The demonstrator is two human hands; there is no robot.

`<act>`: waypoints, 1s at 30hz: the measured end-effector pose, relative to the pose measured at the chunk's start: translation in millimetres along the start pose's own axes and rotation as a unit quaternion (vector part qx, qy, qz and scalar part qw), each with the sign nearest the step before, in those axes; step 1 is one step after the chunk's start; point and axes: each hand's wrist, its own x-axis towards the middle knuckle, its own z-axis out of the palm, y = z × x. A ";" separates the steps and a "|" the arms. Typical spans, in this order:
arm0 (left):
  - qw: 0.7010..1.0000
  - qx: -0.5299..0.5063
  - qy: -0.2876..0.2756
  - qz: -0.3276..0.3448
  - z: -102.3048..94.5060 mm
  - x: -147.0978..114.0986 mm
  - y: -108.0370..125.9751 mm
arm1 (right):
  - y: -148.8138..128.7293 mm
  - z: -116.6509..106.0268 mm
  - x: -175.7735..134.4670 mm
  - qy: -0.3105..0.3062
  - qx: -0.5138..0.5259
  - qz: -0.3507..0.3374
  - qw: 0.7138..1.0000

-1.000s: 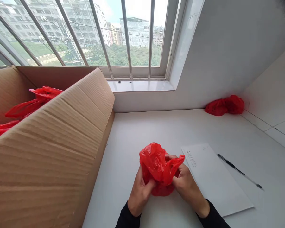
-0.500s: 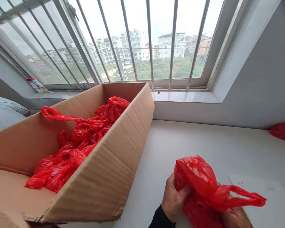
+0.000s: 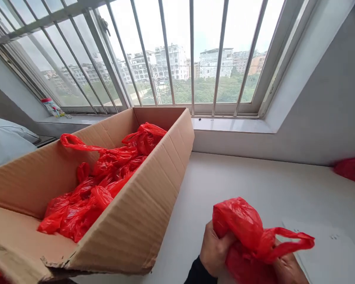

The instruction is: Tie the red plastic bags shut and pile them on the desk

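A red plastic bag (image 3: 239, 221), bunched up with a handle loop sticking out to the right, is between my two hands above the white table. My left hand (image 3: 214, 248) grips its left side, fingers wrapped round it and partly hidden by the plastic. On the bag's right, below the loop, my right hand (image 3: 290, 266) is closed on it, most of its fingers covered. What the bag contains cannot be seen. To the left stands an open cardboard box (image 3: 142, 205) holding several crumpled red plastic bags (image 3: 106, 169).
A barred window (image 3: 177, 63) with a white sill (image 3: 233, 125) lies behind the table (image 3: 225, 169). A white sheet (image 3: 328, 244) lies at the right, and a dark red bundle (image 3: 350, 169) by the wall. Light-blue cloth (image 3: 8, 138) shows at far left, near a red-capped jar (image 3: 51, 107).
My hands and the red bag have shifted slightly left, and its handle loop reaches less far right. The view has tilted a little, so the box and window sit slightly lower and further right.
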 end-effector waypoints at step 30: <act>0.993 0.070 0.049 -0.086 -8.5 12.6 -9.5 | -30.7 4.0 1.4 0.020 0.039 0.031 0.999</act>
